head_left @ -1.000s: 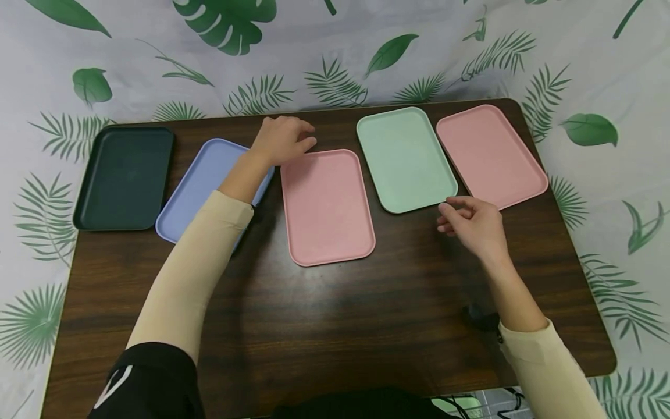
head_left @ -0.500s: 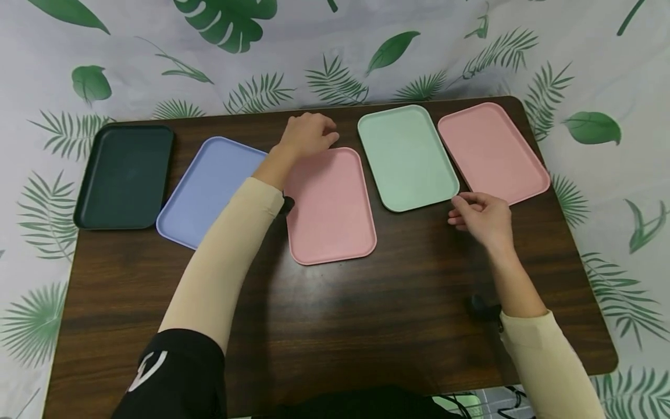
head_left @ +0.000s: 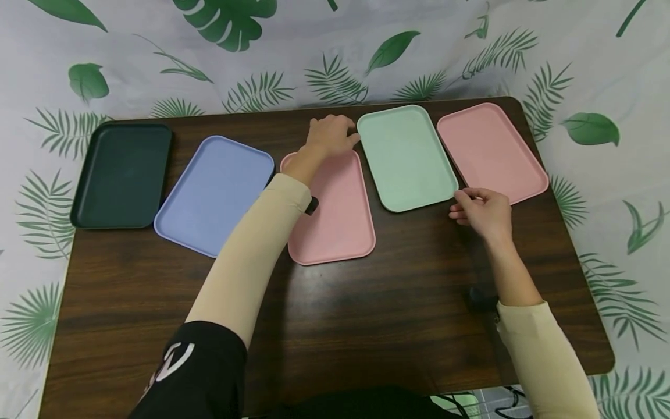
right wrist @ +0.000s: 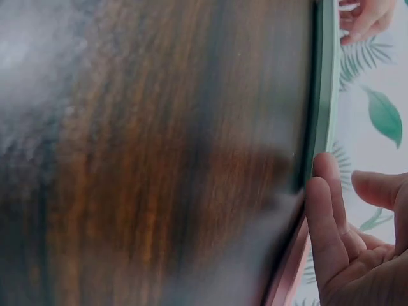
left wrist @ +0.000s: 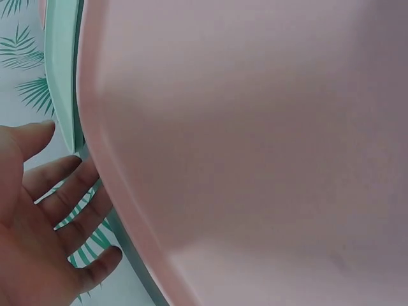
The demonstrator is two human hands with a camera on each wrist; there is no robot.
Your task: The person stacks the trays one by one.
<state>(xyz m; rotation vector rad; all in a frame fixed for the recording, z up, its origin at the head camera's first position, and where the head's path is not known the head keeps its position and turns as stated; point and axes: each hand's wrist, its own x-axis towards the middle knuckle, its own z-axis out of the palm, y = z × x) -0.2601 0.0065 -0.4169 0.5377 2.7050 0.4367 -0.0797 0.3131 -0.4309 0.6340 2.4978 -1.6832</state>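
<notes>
My left hand (head_left: 330, 135) hovers over the far end of the middle pink tray (head_left: 340, 221), its fingertips close to the far left corner of the light green tray (head_left: 408, 157). In the left wrist view that hand's fingers (left wrist: 70, 191) are spread and loosely bent beside the pink rim, holding nothing. My right hand (head_left: 487, 215) is at the light green tray's near right corner. The right wrist view shows its fingertips (right wrist: 322, 185) right at the green rim (right wrist: 328, 95), with the thumb apart. Beside it lies the right pink tray (head_left: 492, 151), its near edge partly hidden by that hand.
To the left on the dark wood table (head_left: 398, 314) lie a slanted blue tray (head_left: 214, 192) and a dark green tray (head_left: 123, 174). A leaf-print cloth (head_left: 293, 52) spreads behind the table. Cables (head_left: 508, 401) show below its front edge.
My left hand has moved right, from the gap between the blue and middle pink trays to near the light green tray. The right hand has shifted slightly right and away from me. The trays stay put.
</notes>
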